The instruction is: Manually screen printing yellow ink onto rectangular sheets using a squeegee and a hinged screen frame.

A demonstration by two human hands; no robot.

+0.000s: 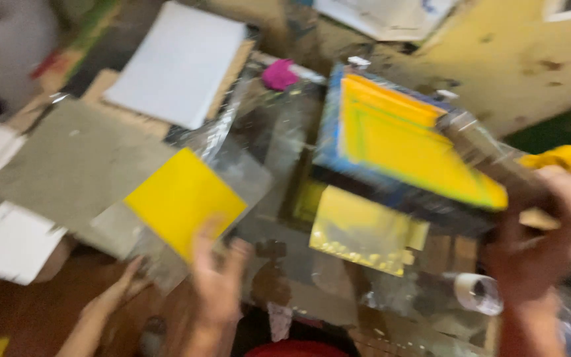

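The view is blurred by motion. My right hand (553, 238) grips the right end of a blue-edged frame with a yellow screen (404, 135), which is tilted up above a yellow printed sheet (358, 231). My left hand (218, 281) is open with its fingers spread, just below a yellow square sheet (183, 198) that lies on a clear plastic sleeve (252, 175). I cannot tell whether its fingertips touch the sheet.
Another person's hand (110, 297) reaches in at the lower left. A grey board (74, 165), white papers (180, 63), a pink scrap (279, 74), a yellow cloth (563, 157) and a tape roll (477, 293) lie around.
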